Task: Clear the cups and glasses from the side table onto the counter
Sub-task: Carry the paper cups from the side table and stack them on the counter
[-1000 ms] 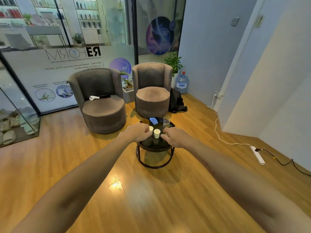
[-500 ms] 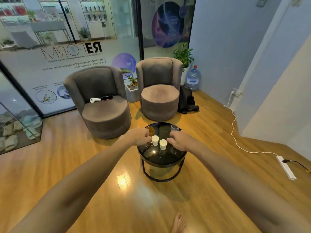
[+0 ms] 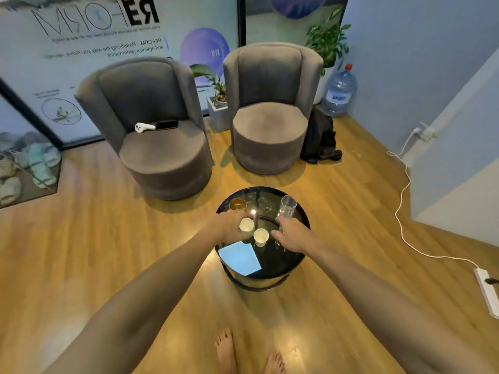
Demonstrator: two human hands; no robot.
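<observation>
A round black glass side table [image 3: 291, 268] stands on the wood floor in front of me. On it are two white paper cups [image 3: 246, 224] [image 3: 260, 237], a short glass of amber liquid [image 3: 238, 204] at the far left and a tall clear glass [image 3: 287, 205] at the far right. My left hand [image 3: 228, 228] hovers with loosely curled fingers right beside the left paper cup, below the amber glass. My right hand [image 3: 291, 234] hangs just in front of the tall glass, fingers pointing toward the nearer paper cup. Neither hand visibly grips anything.
Two grey round armchairs [image 3: 162, 147] [image 3: 270, 122] stand behind the table; the left one holds a white controller [image 3: 144, 127] and a phone. A black bag [image 3: 320, 136] and a water jug [image 3: 339, 93] stand at the right. A white cable and power strip [image 3: 486, 290] lie along the right wall. My bare feet [image 3: 226, 352] are below.
I have stepped closer and the view has tilted down, so the table sits nearer and my feet show. Both hands stay over the cups, slightly lower.
</observation>
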